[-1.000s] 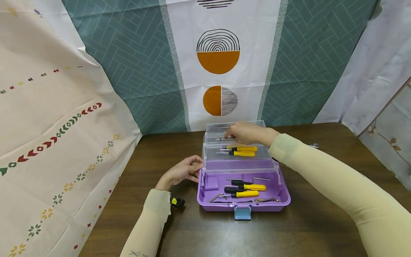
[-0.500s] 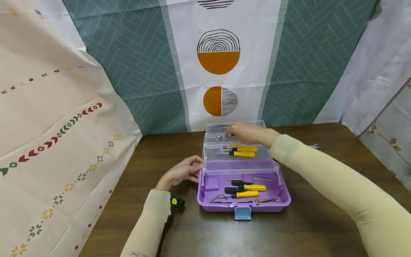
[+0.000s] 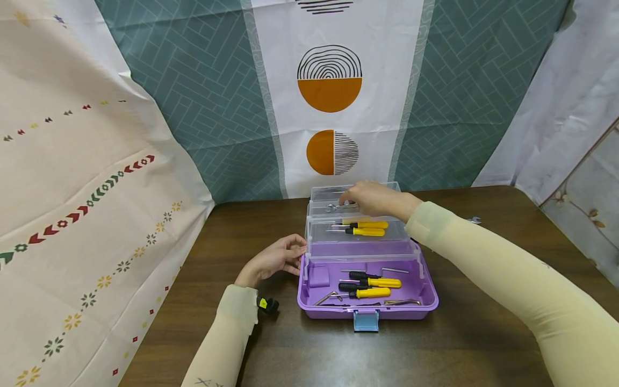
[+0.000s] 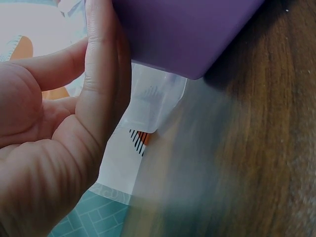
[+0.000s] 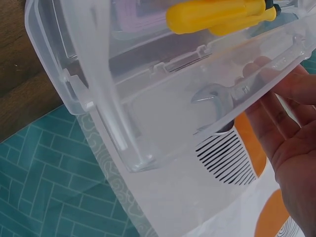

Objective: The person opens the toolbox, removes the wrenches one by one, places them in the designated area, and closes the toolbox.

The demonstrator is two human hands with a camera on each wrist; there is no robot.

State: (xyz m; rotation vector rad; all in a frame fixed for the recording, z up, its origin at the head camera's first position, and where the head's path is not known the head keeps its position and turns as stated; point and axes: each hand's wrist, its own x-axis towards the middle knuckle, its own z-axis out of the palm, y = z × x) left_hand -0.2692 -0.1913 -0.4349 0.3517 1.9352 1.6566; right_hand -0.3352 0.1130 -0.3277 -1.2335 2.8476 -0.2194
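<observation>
In the head view, my right hand (image 3: 369,199) is over the upper clear tray (image 3: 316,211) of a purple toolbox (image 3: 309,312). Its bent fingertips pinch a silver wrench (image 3: 332,208). The right wrist view shows the wrench (image 5: 224,98) lying along the clear tray, its open jaw end forward; the fingers show partly through the plastic. At the toolbox's left side, my left hand (image 3: 275,258) rests with fairly straight fingers against the wall and tray edge. The left wrist view shows those fingers (image 4: 101,64) beside the purple wall (image 4: 182,34); some fingertips are hidden.
Yellow-handled screwdrivers (image 3: 367,231) lie in the lower clear tray. The purple base holds more screwdrivers (image 3: 372,293) and hex keys (image 3: 394,269). Another wrench (image 3: 475,220) lies on the brown table (image 3: 271,344), right of the box. A patterned curtain (image 3: 329,118) hangs behind.
The wrench under my right fingers has shifted and turned in the upper tray, showing different ends across the frames. The right hand has barely moved; the left hand has stayed still.
</observation>
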